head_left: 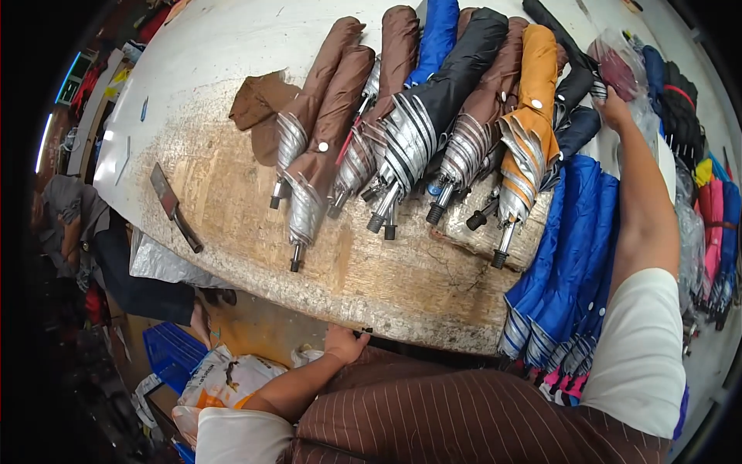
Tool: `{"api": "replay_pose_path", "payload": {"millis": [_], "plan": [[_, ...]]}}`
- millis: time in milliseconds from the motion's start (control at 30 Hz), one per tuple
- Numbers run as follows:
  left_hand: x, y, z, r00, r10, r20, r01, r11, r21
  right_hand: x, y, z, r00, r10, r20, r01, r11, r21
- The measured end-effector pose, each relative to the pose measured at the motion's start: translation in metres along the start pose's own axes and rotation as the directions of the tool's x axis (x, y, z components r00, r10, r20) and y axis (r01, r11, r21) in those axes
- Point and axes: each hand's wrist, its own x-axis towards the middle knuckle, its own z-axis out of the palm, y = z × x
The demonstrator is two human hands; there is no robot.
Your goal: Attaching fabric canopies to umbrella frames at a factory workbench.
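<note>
My right hand [614, 110] reaches to the far right of the table, its fingers closed at the silver-striped end of a slim black folded umbrella [558, 37]. Down at the front table edge, my left hand [345, 344] is curled shut beside a small black piece; what it holds is hidden. Between the hands lies a row of folded umbrellas with silver linings: brown umbrellas [328, 73], a large black umbrella [464, 66], an orange umbrella [539, 69] and a blue umbrella [439, 35]. Their shaft ends point toward me.
Several blue umbrellas [576, 224] hang over the front right edge of the worn table [255, 224]. A cleaver-like knife [174, 205] and brown cloth [263, 104] lie at left. More umbrellas [684, 108] lie far right. Another person [116, 263] sits at left, near a blue basket [174, 352].
</note>
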Motion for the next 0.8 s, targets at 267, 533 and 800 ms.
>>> {"api": "replay_pose_path", "payload": {"millis": [267, 533, 800], "plan": [[-0.013, 0.005, 0.000, 0.998, -0.025, -0.056, 0.026, 1.000, 0.006, -0.012, -0.032, -0.069, 0.979, 0.194, 0.061, -0.203, 0.960, 0.193], [-0.024, 0.017, -0.014, 0.968, -0.006, -0.249, -0.010, 0.998, -0.062, -0.091, -0.123, -0.143, 0.959, -0.037, 0.280, -0.256, 0.303, 0.918], [-0.028, 0.000, -0.008, 0.949, 0.040, -0.313, -0.092, 0.984, -0.153, -0.195, -0.299, -0.193, 0.881, -0.274, 0.386, -0.464, -0.347, 0.815]]}}
